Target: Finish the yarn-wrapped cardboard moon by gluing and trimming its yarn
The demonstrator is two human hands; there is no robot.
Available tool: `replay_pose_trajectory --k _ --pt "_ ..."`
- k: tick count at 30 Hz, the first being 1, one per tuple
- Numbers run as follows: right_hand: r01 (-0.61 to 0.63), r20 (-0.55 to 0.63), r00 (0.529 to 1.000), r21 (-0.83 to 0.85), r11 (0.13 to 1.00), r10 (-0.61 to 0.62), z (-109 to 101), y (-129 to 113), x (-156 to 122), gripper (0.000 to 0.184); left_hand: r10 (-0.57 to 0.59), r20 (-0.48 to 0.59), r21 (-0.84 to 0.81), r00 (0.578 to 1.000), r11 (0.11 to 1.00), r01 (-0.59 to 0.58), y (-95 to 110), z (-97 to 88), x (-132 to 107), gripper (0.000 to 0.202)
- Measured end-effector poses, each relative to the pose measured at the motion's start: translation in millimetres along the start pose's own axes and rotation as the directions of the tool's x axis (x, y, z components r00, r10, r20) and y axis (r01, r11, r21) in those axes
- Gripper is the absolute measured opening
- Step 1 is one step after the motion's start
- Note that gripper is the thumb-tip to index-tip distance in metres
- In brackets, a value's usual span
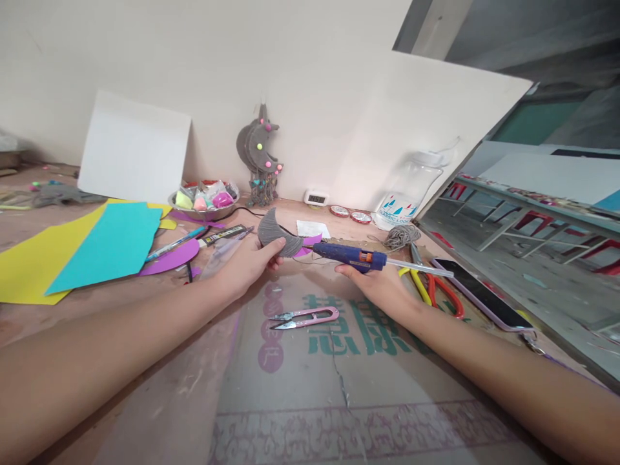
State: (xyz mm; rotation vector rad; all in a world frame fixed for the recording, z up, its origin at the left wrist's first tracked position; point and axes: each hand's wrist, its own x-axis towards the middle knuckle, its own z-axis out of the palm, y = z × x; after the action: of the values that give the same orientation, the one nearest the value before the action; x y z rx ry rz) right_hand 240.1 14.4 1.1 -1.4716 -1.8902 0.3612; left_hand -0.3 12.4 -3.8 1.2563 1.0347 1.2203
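My left hand (pixel 249 261) is closed on a grey yarn-wrapped crescent moon (pixel 277 234), held just above the table. My right hand (pixel 376 284) grips a blue glue gun (pixel 349 255) with an orange trigger and a clear glue stick out the back. The gun's nozzle points left at the lower tip of the crescent, touching or nearly touching it. Pink thread snips (pixel 304 318) lie on the printed cardboard mat (pixel 339 374) between my forearms.
Teal (pixel 109 245) and yellow paper sheets (pixel 29 268), a purple cutout and pens lie at left. A metal bowl of coloured bits (pixel 206 199) and a finished grey moon hanging (pixel 259 152) stand by the wall. Grey yarn ball (pixel 402 236), pliers, phone (pixel 482 297) and a plastic jar (pixel 407 194) are at right.
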Motion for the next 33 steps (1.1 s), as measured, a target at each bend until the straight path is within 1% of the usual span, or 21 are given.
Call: replay_pose_trajectory --k 5,10,15,18,23,27,30,33 --pt "0.018 -0.011 1.0 0.05 0.999 -0.018 -0.1 -2.9 1.0 0.035 0.013 0.004 0.017 1.0 1.0 -0.013 0.2 -0.1 -0.3 0.023" --pt "0.089 -0.035 0.996 0.062 0.994 -0.087 0.4 -3.3 3.7 0.035 0.04 0.013 0.035 0.999 0.999 -0.04 1.0 0.5 -1.2 0.023" --pt "0.122 -0.046 0.992 0.08 0.989 -0.119 1.0 -1.4 6.1 0.036 0.055 0.012 0.064 0.998 0.996 -0.055 0.6 0.4 -1.4 0.023" --pt "0.122 -0.048 0.992 0.085 0.989 -0.118 0.8 -0.2 6.4 0.035 0.057 0.024 0.087 0.998 0.994 -0.059 0.5 0.1 -1.4 0.024" --pt "0.103 -0.052 0.994 0.049 0.994 -0.1 1.3 3.3 7.0 0.034 0.062 0.029 0.103 0.998 0.993 -0.065 1.1 0.4 -1.8 0.025" --pt "0.091 -0.059 0.994 0.027 0.996 -0.089 1.7 5.2 8.3 0.034 0.045 0.035 0.106 0.998 0.993 -0.048 0.3 0.7 -1.7 0.026" --pt "0.101 -0.062 0.993 0.028 0.994 -0.099 0.8 3.2 7.9 0.034 0.033 0.037 0.081 0.999 0.996 -0.036 -0.9 0.4 -1.1 0.026" --pt "0.116 -0.041 0.993 0.042 0.992 -0.114 -0.6 -0.9 5.5 0.032 0.041 0.028 0.084 0.999 0.996 -0.044 -1.8 -0.1 -0.3 0.026"
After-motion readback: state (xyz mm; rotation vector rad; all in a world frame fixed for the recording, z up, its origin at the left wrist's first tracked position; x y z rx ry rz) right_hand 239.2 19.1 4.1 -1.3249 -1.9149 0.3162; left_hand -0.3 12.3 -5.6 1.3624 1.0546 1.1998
